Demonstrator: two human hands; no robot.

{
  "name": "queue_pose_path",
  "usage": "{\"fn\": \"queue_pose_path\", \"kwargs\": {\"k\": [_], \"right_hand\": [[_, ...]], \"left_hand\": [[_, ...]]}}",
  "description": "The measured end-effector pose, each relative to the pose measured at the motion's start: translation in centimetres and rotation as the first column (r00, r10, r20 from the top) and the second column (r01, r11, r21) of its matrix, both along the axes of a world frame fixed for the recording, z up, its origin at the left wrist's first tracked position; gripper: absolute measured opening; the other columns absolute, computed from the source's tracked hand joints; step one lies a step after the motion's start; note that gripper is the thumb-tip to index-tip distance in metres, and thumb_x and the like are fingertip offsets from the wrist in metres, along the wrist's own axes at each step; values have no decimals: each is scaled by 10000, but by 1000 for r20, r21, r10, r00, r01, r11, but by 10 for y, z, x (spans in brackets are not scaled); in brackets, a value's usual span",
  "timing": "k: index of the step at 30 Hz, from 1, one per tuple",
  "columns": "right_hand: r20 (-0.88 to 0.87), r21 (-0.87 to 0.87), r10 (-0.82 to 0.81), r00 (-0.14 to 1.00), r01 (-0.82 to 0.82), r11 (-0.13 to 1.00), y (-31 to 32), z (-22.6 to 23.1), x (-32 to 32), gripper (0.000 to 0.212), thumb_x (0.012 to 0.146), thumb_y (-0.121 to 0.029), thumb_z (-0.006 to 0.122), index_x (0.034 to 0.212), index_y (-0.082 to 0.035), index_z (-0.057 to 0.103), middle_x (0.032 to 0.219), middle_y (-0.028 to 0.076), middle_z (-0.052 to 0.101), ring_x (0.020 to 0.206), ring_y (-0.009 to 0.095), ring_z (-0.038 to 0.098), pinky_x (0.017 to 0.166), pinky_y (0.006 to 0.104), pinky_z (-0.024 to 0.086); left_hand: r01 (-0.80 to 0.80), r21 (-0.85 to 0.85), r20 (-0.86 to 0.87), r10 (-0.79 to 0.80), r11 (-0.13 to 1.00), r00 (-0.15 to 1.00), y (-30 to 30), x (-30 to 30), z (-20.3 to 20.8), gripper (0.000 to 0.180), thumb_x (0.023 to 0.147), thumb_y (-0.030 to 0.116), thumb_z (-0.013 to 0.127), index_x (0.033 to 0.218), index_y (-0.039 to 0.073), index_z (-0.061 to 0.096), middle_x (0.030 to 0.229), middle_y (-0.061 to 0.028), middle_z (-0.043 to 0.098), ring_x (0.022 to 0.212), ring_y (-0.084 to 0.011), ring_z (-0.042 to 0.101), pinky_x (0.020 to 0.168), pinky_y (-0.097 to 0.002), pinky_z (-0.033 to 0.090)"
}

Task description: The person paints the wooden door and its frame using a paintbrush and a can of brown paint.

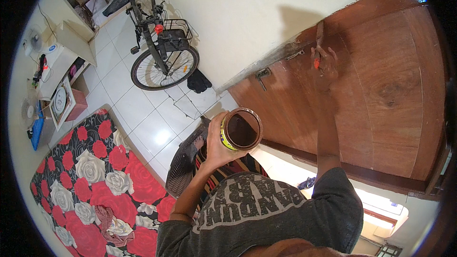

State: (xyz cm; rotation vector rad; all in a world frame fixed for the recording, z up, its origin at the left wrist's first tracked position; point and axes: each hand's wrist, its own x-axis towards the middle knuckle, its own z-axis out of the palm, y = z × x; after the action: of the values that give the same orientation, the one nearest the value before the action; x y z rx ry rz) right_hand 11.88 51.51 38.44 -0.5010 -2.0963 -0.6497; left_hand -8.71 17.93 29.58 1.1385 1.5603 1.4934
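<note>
My left hand (216, 145) is wrapped round an open tin (228, 135) with a yellow-green label and a brown-smeared rim. Dark brown liquid, likely paint or varnish, shows inside it. My right arm stretches out to the brown wooden door (385, 81). In my right hand (326, 69) is a paintbrush (317, 60) with an orange-red handle part showing between the fingers. Its brown-coated end points up to the door's edge beside the wall; where the bristles begin I cannot tell. A metal latch (262, 77) sits on the door, to the left of my right hand.
A bicycle (162, 52) with a front basket stands on the white tiled floor (116, 90) by the cream wall (228, 14). A black plastic chair (183, 166) is close to my left arm. At lower left lies a rose-patterned mattress (97, 188) with a crumpled cloth (114, 223).
</note>
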Motion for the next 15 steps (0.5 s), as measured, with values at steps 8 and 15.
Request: {"fn": "queue_pose_path", "kwargs": {"k": [8,15], "right_hand": [[-17,-18,-57,998,57,998,-9,-1,-10,128,769,-71,797,830,-31,692,839,40,711,768,156,679,850,376,552],[3,10,-146,989,146,989,-11,-8,-12,139,766,-70,796,859,-35,699,808,60,710,746,161,675,829,369,559]], "left_hand": [[-10,16,8,10,1000,1000,1,0,-1,1049,460,283,929,1335,19,415,1308,-194,486,1229,-379,464,1042,-458,375],[-12,37,20,11,999,1000,0,1,-6,1049,465,291,928,1335,18,409,1311,-197,484,1228,-382,466,1036,-459,378]]}}
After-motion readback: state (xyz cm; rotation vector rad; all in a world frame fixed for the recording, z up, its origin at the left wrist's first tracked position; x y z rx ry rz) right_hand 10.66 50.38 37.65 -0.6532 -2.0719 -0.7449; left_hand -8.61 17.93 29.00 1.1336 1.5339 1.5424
